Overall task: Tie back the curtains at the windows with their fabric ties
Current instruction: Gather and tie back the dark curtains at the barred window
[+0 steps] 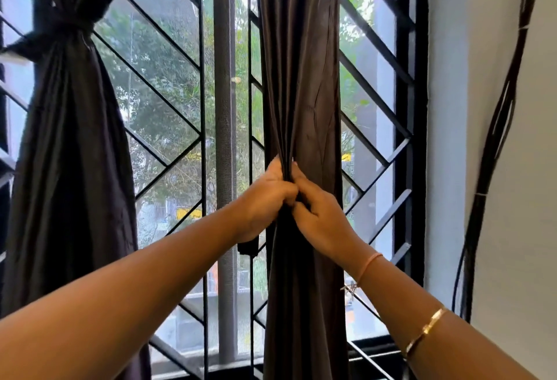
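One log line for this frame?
left curtain: tied back | right curtain: gathered | left hand: grips right curtain | right hand: grips right curtain

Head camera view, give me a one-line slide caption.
Left hand and right hand bunch the right curtain; the left curtain is already tied back.

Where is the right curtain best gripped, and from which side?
Grip the right curtain at its bunched middle, left hand from the left, right hand from the right. The folds hang narrow and vertical there, so each hand should close round them.
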{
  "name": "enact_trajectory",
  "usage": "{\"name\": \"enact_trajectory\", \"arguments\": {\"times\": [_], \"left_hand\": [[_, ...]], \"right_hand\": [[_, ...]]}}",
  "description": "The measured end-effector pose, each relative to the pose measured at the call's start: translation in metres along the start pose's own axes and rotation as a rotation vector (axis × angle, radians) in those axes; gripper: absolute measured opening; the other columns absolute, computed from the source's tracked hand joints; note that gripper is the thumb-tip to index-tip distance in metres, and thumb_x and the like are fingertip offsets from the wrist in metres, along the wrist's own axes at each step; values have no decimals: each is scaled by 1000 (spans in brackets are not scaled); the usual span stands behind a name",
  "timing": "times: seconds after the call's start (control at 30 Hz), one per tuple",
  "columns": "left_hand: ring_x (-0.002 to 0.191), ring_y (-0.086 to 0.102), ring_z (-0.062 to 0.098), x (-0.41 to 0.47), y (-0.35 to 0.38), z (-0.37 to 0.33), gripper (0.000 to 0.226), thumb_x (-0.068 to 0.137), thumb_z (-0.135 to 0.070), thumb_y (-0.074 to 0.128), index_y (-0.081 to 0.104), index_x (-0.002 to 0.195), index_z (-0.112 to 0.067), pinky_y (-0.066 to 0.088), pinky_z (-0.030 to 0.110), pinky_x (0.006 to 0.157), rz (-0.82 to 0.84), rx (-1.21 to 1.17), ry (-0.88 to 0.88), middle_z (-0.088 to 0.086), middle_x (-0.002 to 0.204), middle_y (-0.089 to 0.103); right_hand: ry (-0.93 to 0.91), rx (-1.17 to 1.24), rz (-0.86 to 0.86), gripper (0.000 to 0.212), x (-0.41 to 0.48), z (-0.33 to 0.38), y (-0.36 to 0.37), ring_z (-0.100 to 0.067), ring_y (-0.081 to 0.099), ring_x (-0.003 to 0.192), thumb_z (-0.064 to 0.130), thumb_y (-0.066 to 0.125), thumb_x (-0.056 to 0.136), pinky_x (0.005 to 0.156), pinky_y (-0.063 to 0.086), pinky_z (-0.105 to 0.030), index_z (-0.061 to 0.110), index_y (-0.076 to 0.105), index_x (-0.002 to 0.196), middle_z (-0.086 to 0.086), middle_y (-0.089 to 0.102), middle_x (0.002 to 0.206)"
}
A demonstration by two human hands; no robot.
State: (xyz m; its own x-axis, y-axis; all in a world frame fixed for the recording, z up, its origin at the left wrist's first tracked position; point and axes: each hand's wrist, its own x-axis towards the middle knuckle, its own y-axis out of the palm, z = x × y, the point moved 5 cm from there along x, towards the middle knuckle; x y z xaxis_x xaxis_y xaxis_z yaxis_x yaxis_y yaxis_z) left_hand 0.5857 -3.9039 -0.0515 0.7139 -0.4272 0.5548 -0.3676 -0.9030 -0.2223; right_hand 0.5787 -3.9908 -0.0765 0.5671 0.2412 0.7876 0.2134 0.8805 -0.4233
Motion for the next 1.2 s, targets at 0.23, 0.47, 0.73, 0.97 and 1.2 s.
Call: {"name": "enact_trajectory", "arguments": {"times": [0.23,0.47,0.73,0.97,1.2], "left_hand": [[67,54,9,-5,-13,4,10,89,-21,49,58,88,-16,39,14,55,-541,343,-10,-7,72,57],[52,40,12,-14,-12,9,33,95,-6,37,32,66,-22,27,23,43,-675,709,116,0,62,42],[88,42,21,-10,10,2,14,94,0,35,46,103,2,28,18,70,-546,677,89,14,101,45],[99,46,32,-5,3,9,18,95,-3,33,41,109,2,25,15,67,-522,617,-10,22,131,36],[118,36,32,-4,-29,13,23,95,-13,30,45,113,-10,36,50,98,-438,737,-133,8,108,49]], "right_hand": [[44,255,66,51,-2,7,4,-11,43,131,-11,39,86,111,32,-23,18,51,126,0,47,138],[266,150,-480,37,10,-38,-42,-17,59,102,0,45,89,92,47,-33,19,62,116,1,63,114],[542,686,-216,32,31,-70,-3,-18,67,91,23,36,99,73,55,-28,10,59,117,-8,71,102],[442,813,-146,37,40,-55,25,-7,60,42,4,40,95,40,47,-15,9,62,65,4,63,46],[432,966,164,50,48,-49,41,-12,68,60,12,36,95,55,56,-21,12,76,64,-4,71,66]]}}
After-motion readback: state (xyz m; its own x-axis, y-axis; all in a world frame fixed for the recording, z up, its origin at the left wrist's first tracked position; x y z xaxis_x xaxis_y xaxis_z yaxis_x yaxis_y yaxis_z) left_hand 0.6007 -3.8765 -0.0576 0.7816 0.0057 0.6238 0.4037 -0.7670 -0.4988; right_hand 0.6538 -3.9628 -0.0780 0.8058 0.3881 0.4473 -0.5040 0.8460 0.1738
